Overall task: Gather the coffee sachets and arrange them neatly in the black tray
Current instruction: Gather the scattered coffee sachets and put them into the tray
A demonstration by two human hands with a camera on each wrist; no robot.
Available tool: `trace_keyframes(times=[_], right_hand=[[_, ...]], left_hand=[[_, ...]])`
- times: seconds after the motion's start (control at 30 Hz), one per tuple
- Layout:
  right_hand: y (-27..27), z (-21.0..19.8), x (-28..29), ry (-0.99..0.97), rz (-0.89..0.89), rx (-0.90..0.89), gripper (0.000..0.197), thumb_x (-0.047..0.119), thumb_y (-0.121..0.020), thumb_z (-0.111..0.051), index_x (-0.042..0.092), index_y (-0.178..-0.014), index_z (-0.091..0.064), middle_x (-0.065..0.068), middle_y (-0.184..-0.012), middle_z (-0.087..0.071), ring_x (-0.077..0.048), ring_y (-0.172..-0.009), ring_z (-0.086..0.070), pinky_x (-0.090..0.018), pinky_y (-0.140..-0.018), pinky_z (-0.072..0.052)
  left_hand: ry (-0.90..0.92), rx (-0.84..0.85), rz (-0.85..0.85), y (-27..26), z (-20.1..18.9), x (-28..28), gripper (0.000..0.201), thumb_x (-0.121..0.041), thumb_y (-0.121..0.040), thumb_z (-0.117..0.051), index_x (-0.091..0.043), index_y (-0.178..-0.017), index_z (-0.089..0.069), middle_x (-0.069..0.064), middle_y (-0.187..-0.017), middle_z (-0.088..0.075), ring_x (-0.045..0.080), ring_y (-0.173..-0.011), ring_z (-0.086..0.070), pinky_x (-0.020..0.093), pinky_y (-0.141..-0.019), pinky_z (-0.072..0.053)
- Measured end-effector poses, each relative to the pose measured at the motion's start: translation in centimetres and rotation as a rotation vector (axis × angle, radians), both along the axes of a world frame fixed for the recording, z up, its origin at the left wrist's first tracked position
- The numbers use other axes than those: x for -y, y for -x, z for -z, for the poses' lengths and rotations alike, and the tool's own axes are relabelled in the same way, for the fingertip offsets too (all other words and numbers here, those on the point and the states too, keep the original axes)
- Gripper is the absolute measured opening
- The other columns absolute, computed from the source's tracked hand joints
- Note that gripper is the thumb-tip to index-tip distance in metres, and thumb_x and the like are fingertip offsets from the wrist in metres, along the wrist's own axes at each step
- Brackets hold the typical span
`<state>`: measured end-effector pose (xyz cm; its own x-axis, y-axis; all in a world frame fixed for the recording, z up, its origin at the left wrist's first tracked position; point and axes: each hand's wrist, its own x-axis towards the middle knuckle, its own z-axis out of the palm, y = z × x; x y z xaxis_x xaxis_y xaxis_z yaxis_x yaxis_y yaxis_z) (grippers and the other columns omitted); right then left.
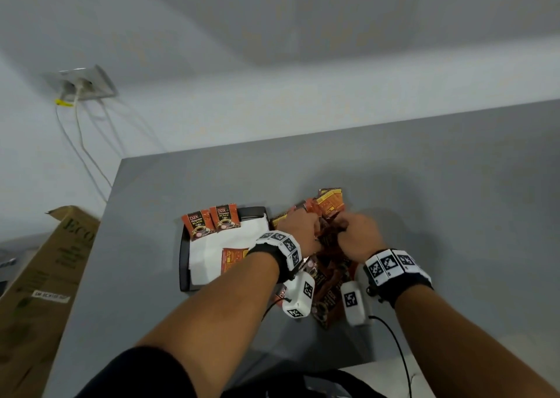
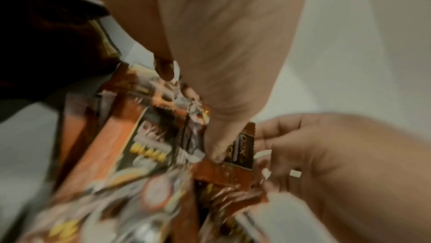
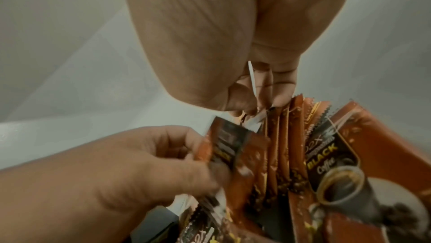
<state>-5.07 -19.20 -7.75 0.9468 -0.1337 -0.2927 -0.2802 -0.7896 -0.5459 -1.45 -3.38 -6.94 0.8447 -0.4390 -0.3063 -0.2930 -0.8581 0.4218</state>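
Note:
A black tray lined with white paper lies left of centre on the grey table. Two orange-and-black coffee sachets stand at its far edge, and a third sachet lies flat inside. Right of the tray is a heap of sachets. Both hands are in that heap. My left hand pinches one sachet, with its thumb pressed on the front. My right hand grips a fanned bunch of sachets by their top edges.
An open cardboard box stands off the table's left edge. A wall socket with hanging cables is at the far left. A black cable trails from my right wrist toward the near table edge.

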Motion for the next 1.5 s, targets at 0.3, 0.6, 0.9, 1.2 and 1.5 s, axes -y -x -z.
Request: trace_keyframes(times=[0.3,0.6,0.9,1.2,1.5], right_hand=[[-0.1,1.4,-2.3,0.189,-0.112,0.108,0.041,0.041,-0.079,-0.077,0.015,-0.108,-0.064,-0.001,-0.107,-0.061,-0.023,-0.099,-0.059,-0.036,-0.087,-0.053],[-0.7,1.2,-2.4,0.292,-0.107,0.056,0.047,0.035,-0.084,-0.07,0.011,-0.12,-0.052,-0.012,-0.123,-0.059,-0.034,-0.114,-0.058,-0.045,-0.094,-0.049],[-1.1,-0.7,0.0,-0.097,0.044,0.009,0.017,0.004,-0.077,-0.064,0.015,-0.087,-0.072,-0.003,-0.087,-0.073,-0.023,-0.082,-0.067,-0.034,-0.074,-0.056],[-1.3,-2.1,4.2,-0.482,0.312,0.07,0.03,-0.013,-0.081,-0.05,0.011,-0.09,-0.064,-0.018,-0.09,-0.074,-0.033,-0.078,-0.071,-0.039,-0.066,-0.055],[0.0,0.4,0.1,-0.007,-0.045,-0.114,0.055,0.043,-0.076,-0.077,0.028,-0.121,-0.049,-0.001,-0.113,-0.061,-0.023,-0.098,-0.062,-0.038,-0.086,-0.055]], left_hand=[[-0.006,-0.078,-0.141,-3.9,-5.0,-3.1,0.007,-0.004,-0.089,-0.049,-0.004,-0.087,-0.056,0.013,-0.084,-0.065,0.031,-0.077,-0.063,0.03,-0.057,-0.042],[-0.081,-0.068,-0.12,-1.8,-1.6,0.1,0.057,-0.01,-0.08,-0.059,-0.024,-0.134,-0.047,0.013,-0.128,-0.044,0.033,-0.118,-0.048,0.045,-0.097,-0.05],[-0.113,0.226,0.09,-2.1,1.0,0.6,0.045,-0.003,-0.079,-0.063,-0.023,-0.119,-0.053,0.005,-0.112,-0.058,0.028,-0.107,-0.047,0.038,-0.086,-0.041],[0.106,0.243,-0.078,-3.4,-1.8,0.4,0.02,-0.023,-0.097,-0.046,-0.022,-0.103,-0.065,0.003,-0.1,-0.059,0.023,-0.101,-0.049,0.035,-0.086,-0.044],[0.28,-0.098,-0.289,-2.9,-4.6,-0.9,0.021,-0.031,-0.101,-0.045,-0.016,-0.103,-0.06,-0.004,-0.079,-0.059,0.016,-0.071,-0.056,0.025,-0.055,-0.04]])
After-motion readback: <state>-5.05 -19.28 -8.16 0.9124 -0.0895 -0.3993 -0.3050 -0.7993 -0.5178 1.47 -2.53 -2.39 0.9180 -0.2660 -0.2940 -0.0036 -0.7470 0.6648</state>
